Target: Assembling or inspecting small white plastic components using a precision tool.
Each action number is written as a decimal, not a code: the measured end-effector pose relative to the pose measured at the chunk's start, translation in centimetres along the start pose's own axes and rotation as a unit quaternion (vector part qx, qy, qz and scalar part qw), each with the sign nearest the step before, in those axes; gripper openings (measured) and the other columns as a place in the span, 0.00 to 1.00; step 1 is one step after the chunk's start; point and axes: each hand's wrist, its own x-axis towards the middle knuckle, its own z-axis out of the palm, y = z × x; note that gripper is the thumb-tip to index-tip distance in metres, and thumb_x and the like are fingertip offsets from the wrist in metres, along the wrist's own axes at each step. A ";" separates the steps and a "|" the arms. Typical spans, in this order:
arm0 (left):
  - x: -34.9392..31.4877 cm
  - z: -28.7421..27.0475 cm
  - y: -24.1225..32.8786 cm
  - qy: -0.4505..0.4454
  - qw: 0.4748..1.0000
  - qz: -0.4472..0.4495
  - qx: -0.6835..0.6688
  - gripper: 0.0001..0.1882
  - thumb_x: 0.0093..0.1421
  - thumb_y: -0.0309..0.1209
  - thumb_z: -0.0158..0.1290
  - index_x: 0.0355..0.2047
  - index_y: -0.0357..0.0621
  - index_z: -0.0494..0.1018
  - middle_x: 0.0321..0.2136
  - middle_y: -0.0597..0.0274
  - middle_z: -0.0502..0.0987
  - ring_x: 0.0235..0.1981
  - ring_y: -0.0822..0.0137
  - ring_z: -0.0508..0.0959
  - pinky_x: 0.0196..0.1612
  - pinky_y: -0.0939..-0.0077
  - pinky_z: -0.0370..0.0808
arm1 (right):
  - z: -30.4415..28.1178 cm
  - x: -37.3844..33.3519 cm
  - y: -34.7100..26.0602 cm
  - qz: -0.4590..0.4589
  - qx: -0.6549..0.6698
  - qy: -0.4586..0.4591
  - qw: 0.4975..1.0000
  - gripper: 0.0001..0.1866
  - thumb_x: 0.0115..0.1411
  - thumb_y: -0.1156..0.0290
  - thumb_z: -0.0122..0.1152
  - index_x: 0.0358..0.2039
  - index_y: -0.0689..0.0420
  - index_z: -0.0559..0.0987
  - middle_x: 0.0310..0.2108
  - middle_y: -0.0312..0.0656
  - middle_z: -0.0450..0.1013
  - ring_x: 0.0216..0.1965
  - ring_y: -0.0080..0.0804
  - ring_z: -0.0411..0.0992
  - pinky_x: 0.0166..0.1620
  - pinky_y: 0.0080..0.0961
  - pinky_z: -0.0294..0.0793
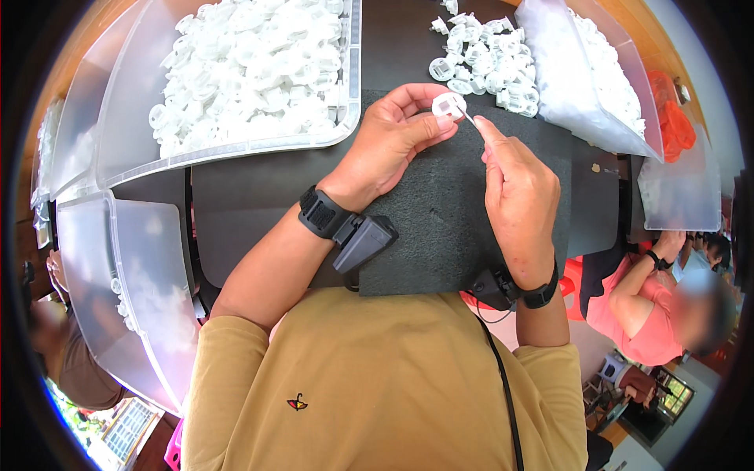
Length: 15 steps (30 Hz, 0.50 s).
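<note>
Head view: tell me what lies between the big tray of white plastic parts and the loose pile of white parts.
In the head view, only bare dark table top separates the tray from the loose pile; nothing lies on that stretch.

parts bin [126, 133] left of foam pad [440, 228] (loose parts [483, 59] behind).

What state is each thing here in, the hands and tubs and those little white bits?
Left hand: pinching a round white part.
Right hand: holding a thin pin against that part.
Large tub: open, heaped with white parts.
Right tub: open, filled.
Loose pile: scattered on the table.
Foam pad: flat under the hands.
</note>
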 end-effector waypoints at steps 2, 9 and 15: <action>0.0 0.1 0.0 -0.002 1.000 0.004 -0.002 0.18 0.58 0.20 0.55 0.49 0.38 0.68 0.46 0.59 0.73 0.47 0.69 0.75 0.52 0.77 0.76 | 0.0 0.1 0.0 -0.008 -0.005 0.009 1.000 0.19 0.53 0.79 0.57 0.46 0.52 0.78 0.22 0.40 0.70 0.23 0.40 0.72 0.26 0.34 0.71; 0.0 0.3 0.0 0.002 1.000 0.006 0.005 0.17 0.58 0.20 0.55 0.48 0.39 0.68 0.47 0.59 0.73 0.47 0.70 0.75 0.52 0.77 0.76 | -0.1 0.2 -0.2 -0.015 -0.024 0.002 1.000 0.18 0.53 0.78 0.56 0.46 0.52 0.79 0.22 0.40 0.70 0.23 0.39 0.72 0.26 0.34 0.71; 0.0 0.1 0.0 0.001 1.000 0.007 0.008 0.17 0.58 0.20 0.55 0.48 0.39 0.68 0.48 0.59 0.73 0.47 0.70 0.75 0.52 0.77 0.76 | -0.8 0.4 -0.8 -0.024 -0.064 0.002 0.998 0.19 0.53 0.79 0.56 0.45 0.51 0.79 0.22 0.39 0.70 0.23 0.37 0.71 0.26 0.33 0.70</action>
